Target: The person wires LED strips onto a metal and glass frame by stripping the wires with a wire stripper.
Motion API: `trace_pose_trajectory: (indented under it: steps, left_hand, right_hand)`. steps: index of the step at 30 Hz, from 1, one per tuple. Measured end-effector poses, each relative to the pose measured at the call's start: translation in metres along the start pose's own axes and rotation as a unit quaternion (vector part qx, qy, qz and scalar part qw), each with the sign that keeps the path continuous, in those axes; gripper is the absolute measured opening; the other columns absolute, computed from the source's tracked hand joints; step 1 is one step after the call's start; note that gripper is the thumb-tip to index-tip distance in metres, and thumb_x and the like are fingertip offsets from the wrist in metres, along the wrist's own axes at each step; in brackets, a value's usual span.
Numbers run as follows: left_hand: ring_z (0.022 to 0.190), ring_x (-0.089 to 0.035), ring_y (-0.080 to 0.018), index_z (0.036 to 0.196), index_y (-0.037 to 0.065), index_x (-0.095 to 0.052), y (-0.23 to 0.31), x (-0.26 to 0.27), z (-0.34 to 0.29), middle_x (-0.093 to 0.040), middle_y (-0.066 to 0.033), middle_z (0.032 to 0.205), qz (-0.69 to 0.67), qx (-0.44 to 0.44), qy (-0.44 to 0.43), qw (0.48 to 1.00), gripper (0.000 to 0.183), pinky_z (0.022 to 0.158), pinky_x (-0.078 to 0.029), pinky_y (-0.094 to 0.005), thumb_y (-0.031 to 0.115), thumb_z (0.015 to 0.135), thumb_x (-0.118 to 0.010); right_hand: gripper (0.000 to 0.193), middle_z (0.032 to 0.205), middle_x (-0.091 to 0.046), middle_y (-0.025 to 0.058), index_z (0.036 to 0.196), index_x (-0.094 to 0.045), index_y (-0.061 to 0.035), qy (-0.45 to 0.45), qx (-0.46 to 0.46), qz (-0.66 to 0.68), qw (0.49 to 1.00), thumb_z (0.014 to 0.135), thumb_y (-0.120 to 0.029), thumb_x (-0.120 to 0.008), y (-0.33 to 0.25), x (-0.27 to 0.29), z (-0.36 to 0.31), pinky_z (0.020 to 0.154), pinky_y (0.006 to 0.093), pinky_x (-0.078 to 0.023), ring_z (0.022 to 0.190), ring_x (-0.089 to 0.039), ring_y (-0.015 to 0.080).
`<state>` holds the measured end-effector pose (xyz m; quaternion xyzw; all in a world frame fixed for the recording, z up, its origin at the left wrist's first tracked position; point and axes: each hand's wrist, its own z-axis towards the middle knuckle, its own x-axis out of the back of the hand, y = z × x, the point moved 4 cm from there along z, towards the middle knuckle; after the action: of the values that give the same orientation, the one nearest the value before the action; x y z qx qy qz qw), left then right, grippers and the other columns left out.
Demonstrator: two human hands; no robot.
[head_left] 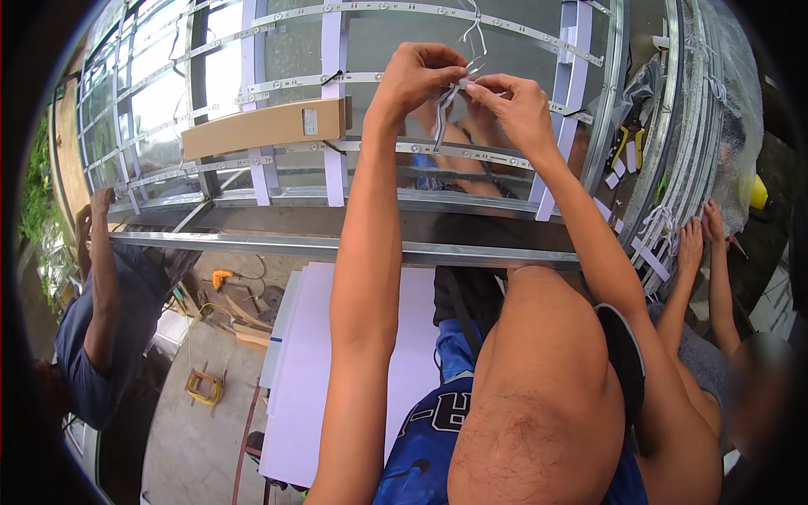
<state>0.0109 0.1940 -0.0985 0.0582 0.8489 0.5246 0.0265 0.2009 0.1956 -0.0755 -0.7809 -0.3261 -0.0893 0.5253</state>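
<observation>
Up at the LED strip frame, my left hand (pixel 421 77) and my right hand (pixel 512 103) come close together, fingers pinched. Both grip thin white wires (pixel 440 122), whose loose ends hang below the fingers. More wire loops upward from the pinch; the exact joint between the fingertips is too small to make out. Behind the hands, strips of LED modules (pixel 480 155) run across a metal frame (pixel 454 251) with pale upright slats (pixel 333 181). A long brown cardboard box (pixel 252 130) rests on the strips left of my left forearm.
Yellow-handled cutters (pixel 629 145) lie among scraps at the right, beside bundled metal channels and plastic wrap (pixel 741 118). One person (pixel 109 320) stands at the left; another person's hands (pixel 700 237) touch the right side. Below are white sheets (pixel 307 379) and a yellow drill (pixel 221 278).
</observation>
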Motion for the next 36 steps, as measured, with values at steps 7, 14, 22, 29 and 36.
trace_pose_trajectory:
  steps: [7, 14, 22, 29, 36]
  left_hand:
    - [0.086, -0.071, -0.0138, 0.106, -0.002, -0.075, -0.003, -0.001, 0.003, -0.075, -0.0061, 0.092, -0.018, -0.018, -0.003, 1.0, 0.023, 0.075, -0.053, -0.0265, 0.016, 0.091, -0.076]
    - [0.088, -0.071, -0.0147, 0.108, -0.002, -0.074, -0.006, -0.002, 0.003, -0.075, -0.0076, 0.095, -0.031, -0.001, 0.006, 1.0, 0.023, 0.079, -0.055, -0.0278, 0.014, 0.092, -0.074]
    - [0.087, -0.069, -0.0136, 0.108, 0.0, -0.075, -0.008, 0.0, 0.004, -0.074, -0.0072, 0.096, -0.06, -0.034, -0.012, 0.998, 0.023, 0.079, -0.054, -0.0268, 0.012, 0.089, -0.077]
    - [0.085, -0.068, -0.0121, 0.106, 0.0, -0.076, -0.006, -0.001, 0.002, -0.074, -0.0053, 0.092, -0.018, -0.019, 0.002, 1.0, 0.022, 0.076, -0.053, -0.0267, 0.014, 0.089, -0.078]
    - [0.085, -0.069, -0.0127, 0.106, -0.002, -0.075, -0.008, -0.001, 0.004, -0.075, -0.0072, 0.093, -0.007, -0.008, 0.009, 1.0, 0.023, 0.077, -0.053, -0.0266, 0.015, 0.091, -0.076]
  right_hand:
    - [0.025, 0.072, -0.074, 0.011, 0.103, -0.081, -0.0076, 0.058, 0.024, 0.044, 0.997, 0.091, -0.029, -0.076, 0.005, -0.02, 0.017, 0.065, 0.0326, -0.053, 0.067, -0.071, 0.0197]
    - [0.022, 0.07, -0.07, 0.0021, 0.104, -0.08, -0.003, 0.004, -0.005, 0.137, 0.991, 0.092, -0.021, -0.076, 0.02, -0.022, 0.032, 0.058, 0.0257, -0.048, 0.062, -0.062, 0.0067]
    - [0.022, 0.075, -0.073, 0.0032, 0.103, -0.08, -0.0025, -0.022, -0.021, 0.152, 0.988, 0.092, -0.021, -0.076, 0.02, -0.02, 0.037, 0.057, 0.0242, -0.048, 0.061, -0.06, 0.0071]
    - [0.023, 0.085, -0.074, 0.0031, 0.107, -0.078, 0.0011, -0.054, -0.025, 0.149, 0.987, 0.093, -0.017, -0.077, 0.017, -0.014, 0.037, 0.064, 0.023, -0.05, 0.07, -0.06, 0.0072]
    - [0.025, 0.088, -0.075, 0.004, 0.108, -0.078, 0.0013, -0.049, -0.033, 0.184, 0.981, 0.092, -0.017, -0.077, 0.018, -0.015, 0.037, 0.068, 0.0235, -0.05, 0.075, -0.061, 0.0088]
